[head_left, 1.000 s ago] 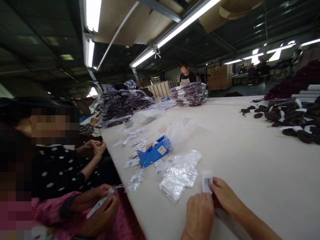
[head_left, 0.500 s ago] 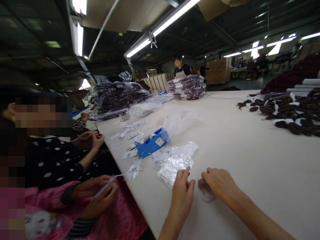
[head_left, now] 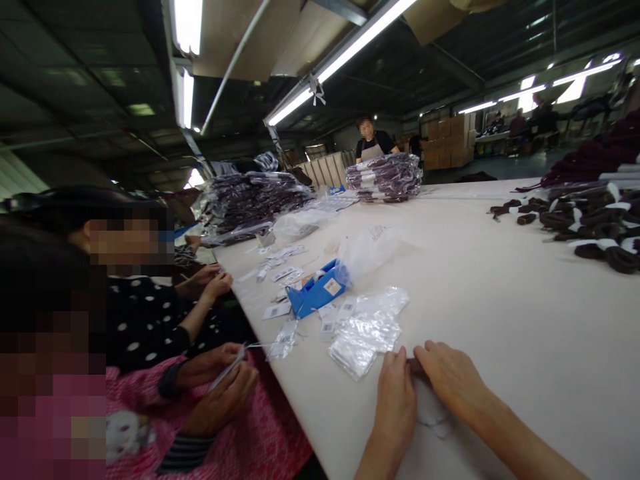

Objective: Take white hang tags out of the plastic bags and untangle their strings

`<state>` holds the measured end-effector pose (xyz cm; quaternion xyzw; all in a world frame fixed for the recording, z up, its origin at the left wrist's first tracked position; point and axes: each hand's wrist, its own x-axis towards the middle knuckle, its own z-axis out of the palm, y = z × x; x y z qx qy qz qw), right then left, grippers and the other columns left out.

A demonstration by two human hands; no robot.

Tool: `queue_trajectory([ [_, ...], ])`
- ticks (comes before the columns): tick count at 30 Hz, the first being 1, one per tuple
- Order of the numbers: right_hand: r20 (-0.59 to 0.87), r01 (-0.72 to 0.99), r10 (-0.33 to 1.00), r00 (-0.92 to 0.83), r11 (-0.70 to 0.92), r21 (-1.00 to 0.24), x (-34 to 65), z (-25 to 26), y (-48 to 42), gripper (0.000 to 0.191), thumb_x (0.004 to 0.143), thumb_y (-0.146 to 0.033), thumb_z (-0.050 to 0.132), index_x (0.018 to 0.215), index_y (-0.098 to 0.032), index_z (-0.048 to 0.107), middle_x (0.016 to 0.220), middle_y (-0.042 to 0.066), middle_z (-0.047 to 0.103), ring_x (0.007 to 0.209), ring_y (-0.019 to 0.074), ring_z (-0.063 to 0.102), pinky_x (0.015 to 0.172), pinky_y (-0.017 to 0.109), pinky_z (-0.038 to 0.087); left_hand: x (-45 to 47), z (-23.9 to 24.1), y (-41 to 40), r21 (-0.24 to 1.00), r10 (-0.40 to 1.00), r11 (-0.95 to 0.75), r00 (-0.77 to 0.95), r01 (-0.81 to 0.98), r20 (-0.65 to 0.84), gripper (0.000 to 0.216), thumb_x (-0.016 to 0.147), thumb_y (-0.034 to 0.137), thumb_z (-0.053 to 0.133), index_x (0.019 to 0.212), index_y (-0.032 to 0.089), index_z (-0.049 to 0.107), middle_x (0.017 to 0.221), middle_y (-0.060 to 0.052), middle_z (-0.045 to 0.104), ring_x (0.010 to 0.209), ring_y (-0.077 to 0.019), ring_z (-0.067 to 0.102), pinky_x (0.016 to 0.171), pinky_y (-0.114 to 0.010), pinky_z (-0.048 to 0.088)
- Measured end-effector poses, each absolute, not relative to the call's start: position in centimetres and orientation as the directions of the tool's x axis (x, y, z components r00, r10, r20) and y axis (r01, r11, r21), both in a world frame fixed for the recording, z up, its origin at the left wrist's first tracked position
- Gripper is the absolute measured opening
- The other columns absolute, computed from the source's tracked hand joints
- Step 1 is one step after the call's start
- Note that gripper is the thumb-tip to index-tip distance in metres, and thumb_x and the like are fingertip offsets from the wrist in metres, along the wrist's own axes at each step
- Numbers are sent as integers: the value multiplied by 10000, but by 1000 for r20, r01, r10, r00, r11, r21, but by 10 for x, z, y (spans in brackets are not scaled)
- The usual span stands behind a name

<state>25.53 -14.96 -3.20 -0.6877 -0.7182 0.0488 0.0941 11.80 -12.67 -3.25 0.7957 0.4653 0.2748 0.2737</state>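
Left hand (head_left: 399,392) and right hand (head_left: 449,375) brought close together over the table (head_left: 505,300), to the near right of the blue tape dispenser (head_left: 320,291). Between the two sets of fingertips, so likewise to the near right of the dispenser, a small dark strip (head_left: 415,365): only a short stretch showing, long axis running roughly crosswise from one hand to the other. Right fingers bent together, pinching one end; left fingers held together, tips at the other end, but cannot tell whether gripping or merely touching. Below the strip, a faint, thin cord (head_left: 433,425); cannot tell whether joined to it.

Between dispenser and hands, a spread of clear plastic sleeves (head_left: 370,337), slanting from near left to far right. Just beyond the left fingertips, hence nearer the left hand than the right; contact at its edge too unclear to tell.

On the dispenser's near side, barcode labels (head_left: 329,325) beside the sleeves; to its left, another white card (head_left: 277,311). Behind it, a crumpled clear bag (head_left: 373,247). To its near left, past the table edge, a co-worker's hands (head_left: 225,393) holding a white tag (head_left: 227,371).
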Motion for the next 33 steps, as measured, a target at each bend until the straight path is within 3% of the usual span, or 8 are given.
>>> queue_trajectory([
  [2, 71, 978, 997, -26, 40, -205, 258, -30, -150, 189, 926, -103, 443, 889, -217, 589, 865, 62, 645, 765, 244, 625, 551, 287, 325, 110, -26, -121, 635, 890, -437, 407, 637, 203, 291, 912, 145, 356, 1095, 168, 581, 1028, -101, 587, 950, -208, 546, 862, -337, 445],
  [5, 73, 976, 997, -18, 34, -214, 261, -28, -150, 199, 941, -126, 430, 875, -215, 596, 841, 50, 649, 738, 234, 630, 533, 283, 292, 97, -17, -105, 381, 899, -426, 335, 821, 283, 389, 880, 146, 424, 1259, 114, 505, 1232, -167, 518, 1140, -307, 452, 970, -470, 356],
  [8, 71, 974, 997, -22, 37, -223, 263, -27, -149, 192, 941, -135, 437, 891, -215, 604, 845, 46, 655, 746, 232, 633, 527, 282, 270, 89, -17, -90, 229, 891, -418, 348, 879, 291, 322, 833, 107, 485, 1134, 121, 601, 1214, -158, 561, 1141, -329, 458, 957, -488, 349],
  [13, 59, 972, 998, -15, 29, -233, 262, -29, -148, 204, 914, -93, 441, 901, -216, 603, 864, 49, 655, 757, 224, 626, 530, 279, 254, 83, -28, -79, 306, 880, -468, 405, 829, 249, 288, 827, 34, 426, 854, 172, 677, 975, -93, 677, 989, -250, 565, 894, -384, 397],
  [22, 55, 965, 998, -9, 23, -261, 264, -29, -147, 217, 907, -84, 432, 896, -218, 601, 869, 46, 653, 742, 204, 612, 524, 271, 229, 70, -20, -58, 635, 945, -324, 270, 701, 184, 110, 733, 235, 552, 682, 181, 634, 779, -10, 686, 767, -183, 618, 719, -281, 448],
  [27, 60, 956, 998, -21, 37, -292, 266, -32, -146, 233, 888, -73, 421, 889, -219, 602, 861, 52, 653, 737, 211, 606, 524, 269, 223, 62, -12, -50, 777, 946, -247, 317, 579, 64, 112, 670, 241, 587, 644, 157, 657, 661, -2, 670, 646, -159, 602, 610, -254, 465],
  [30, 60, 943, 998, -16, 35, -332, 267, -34, -146, 246, 872, -54, 410, 864, -209, 602, 847, 64, 650, 729, 225, 607, 527, 272, 227, 56, -4, -47, 842, 953, -186, 303, 506, 28, 151, 680, 285, 592, 678, 145, 651, 702, -14, 667, 617, -145, 583, 506, -229, 467],
  [33, 60, 917, 998, -7, 30, -398, 269, -35, -144, 271, 848, -19, 398, 833, -202, 597, 827, 63, 647, 719, 222, 608, 542, 269, 256, 52, 9, -44, 890, 969, -149, 243, 430, 45, 223, 695, 372, 605, 720, 150, 598, 911, -44, 666, 702, -153, 593, 459, -221, 496],
])
